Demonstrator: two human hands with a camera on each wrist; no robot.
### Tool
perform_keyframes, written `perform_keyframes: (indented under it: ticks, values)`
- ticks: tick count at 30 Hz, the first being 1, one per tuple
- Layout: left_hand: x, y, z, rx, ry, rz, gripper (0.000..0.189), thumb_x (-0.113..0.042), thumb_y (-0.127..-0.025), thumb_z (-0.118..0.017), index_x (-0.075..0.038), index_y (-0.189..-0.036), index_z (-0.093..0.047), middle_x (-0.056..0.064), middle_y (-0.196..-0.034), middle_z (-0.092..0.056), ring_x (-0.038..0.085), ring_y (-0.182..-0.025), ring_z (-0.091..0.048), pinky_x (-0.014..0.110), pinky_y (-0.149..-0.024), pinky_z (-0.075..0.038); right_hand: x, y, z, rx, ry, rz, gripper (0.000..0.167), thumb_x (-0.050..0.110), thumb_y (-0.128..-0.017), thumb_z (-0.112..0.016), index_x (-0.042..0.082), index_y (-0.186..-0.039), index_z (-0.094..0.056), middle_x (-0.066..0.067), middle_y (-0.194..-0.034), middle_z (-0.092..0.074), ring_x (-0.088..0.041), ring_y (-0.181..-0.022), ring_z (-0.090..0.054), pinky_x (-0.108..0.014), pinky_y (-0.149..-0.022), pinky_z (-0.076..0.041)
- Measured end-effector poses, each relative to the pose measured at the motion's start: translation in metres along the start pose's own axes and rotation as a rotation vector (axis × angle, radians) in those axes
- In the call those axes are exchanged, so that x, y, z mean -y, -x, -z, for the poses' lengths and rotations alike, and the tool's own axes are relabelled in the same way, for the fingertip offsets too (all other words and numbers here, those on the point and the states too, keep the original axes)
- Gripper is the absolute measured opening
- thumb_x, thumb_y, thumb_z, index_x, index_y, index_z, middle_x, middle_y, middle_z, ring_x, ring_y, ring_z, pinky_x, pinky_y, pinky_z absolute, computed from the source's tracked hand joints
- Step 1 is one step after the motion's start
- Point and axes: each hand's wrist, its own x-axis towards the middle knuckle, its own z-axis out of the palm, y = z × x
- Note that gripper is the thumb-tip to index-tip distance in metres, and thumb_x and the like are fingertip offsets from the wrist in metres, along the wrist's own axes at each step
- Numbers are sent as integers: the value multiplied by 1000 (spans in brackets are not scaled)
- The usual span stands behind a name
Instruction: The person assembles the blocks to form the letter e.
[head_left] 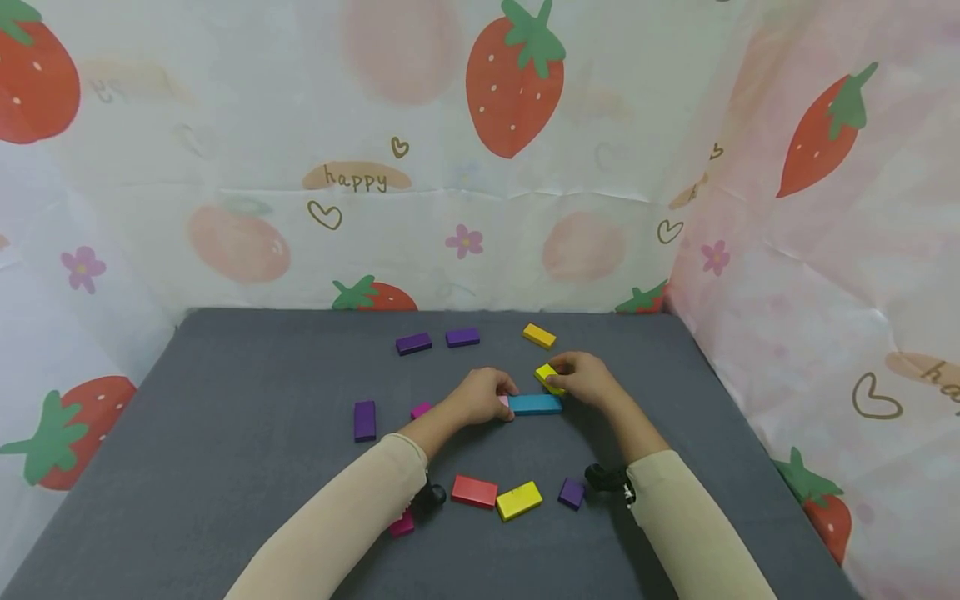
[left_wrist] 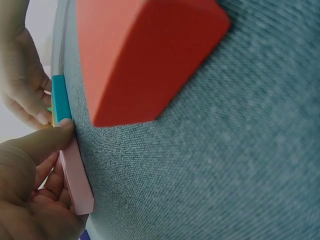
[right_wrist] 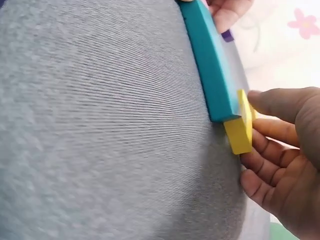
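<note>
A blue block [head_left: 535, 405] lies flat in the middle of the grey cloth, end to end with a pink block [left_wrist: 76, 180]. My left hand [head_left: 480, 397] pinches the pink block between thumb and fingers, its thumb tip close to the joint with the blue one. In the head view this hand covers most of the pink block. With thumb and fingertips, my right hand [head_left: 588, 379] grips a yellow block [head_left: 547, 375], slanted just behind the blue block's right end. The right wrist view shows this yellow block [right_wrist: 240, 132] close against that end; whether they touch I cannot tell.
Nearer me lie a red block [head_left: 474, 492], another yellow block [head_left: 519, 502] and a small purple block [head_left: 572, 493]. Purple blocks [head_left: 414, 344] and an orange-yellow block [head_left: 539, 336] lie at the back. One magenta block [head_left: 401, 525] is partly under my left sleeve. A strawberry-print curtain [head_left: 465, 200] surrounds the table.
</note>
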Motion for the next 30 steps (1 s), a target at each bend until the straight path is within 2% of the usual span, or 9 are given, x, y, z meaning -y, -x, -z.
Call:
perform_keyframes:
  ticks: [12,30]
  values:
    - [-2,0,2,3,-5,3,32,-14,-84,-85,-11,-114,-75,1,-106,-70,14,-94,-60,35,-90,-52,10,-14,23,-55,3,30,46,27,-102,-65,4,-141,-59,-15,-129,-63,-32,-113,-62,-47,-90,-54]
    - [-4,4,2,-12,-12,-14,33,-12,-84,-85,-9,-114,-75,5,-108,-71,17,-96,-61,37,-92,-52,13,-55,32,-91,22,67,45,22,-103,-65,5,-143,-58,-15,-143,-56,-36,-129,-54,-52,-100,-50]
